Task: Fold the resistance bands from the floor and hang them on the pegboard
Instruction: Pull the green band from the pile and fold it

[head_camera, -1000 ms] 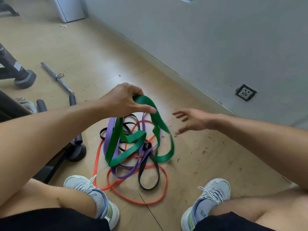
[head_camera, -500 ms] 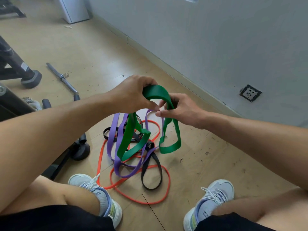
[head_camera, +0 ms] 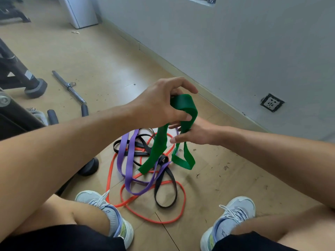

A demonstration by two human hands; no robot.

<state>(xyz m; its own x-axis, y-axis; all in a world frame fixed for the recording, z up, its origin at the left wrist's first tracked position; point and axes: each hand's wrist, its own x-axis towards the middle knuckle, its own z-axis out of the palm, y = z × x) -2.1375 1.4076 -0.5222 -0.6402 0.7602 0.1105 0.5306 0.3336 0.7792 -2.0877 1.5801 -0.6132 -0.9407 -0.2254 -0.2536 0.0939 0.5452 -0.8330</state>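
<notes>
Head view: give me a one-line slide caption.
Both hands, left hand and right hand, fold the green band above the purple, black and orange bands on the floor.

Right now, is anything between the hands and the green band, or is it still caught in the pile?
Nothing is between them: the left hand and right hand both grip the green band. Its lower loops hang over the purple band and black band; whether they are entangled is unclear.

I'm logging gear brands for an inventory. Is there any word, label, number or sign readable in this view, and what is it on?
Nothing can be read.
Dark print on the heel of the right light grey sneaker: too blurred to read.
Dark print on the left light grey sneaker: too small to read.
White sticker on the black machine leg: no legible text.
Wide green resistance band, held in both hands: no marking visible.
</notes>
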